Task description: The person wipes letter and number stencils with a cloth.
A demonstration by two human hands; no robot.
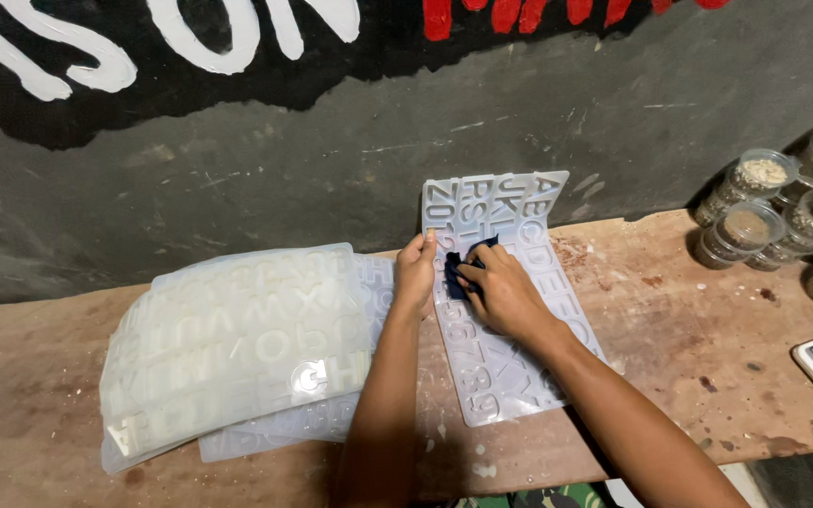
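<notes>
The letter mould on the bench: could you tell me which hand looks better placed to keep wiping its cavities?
Probably the right hand: it presses the dark cloth onto the translucent letter mould. The left hand grips the mould's left edge, apparently steadying it.

Clear lidded tubs (773,212) stacked right; white-red wall sign (237,28).

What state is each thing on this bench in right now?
Translucent letter mould: flat on the bench, far end curled up against the wall.
Dark cloth: pressed on the mould under the right hand.
Left hand: gripping the mould's edge.
Stack of moulds: piled, untouched.
Clear jars: lidded, stacked.
</notes>
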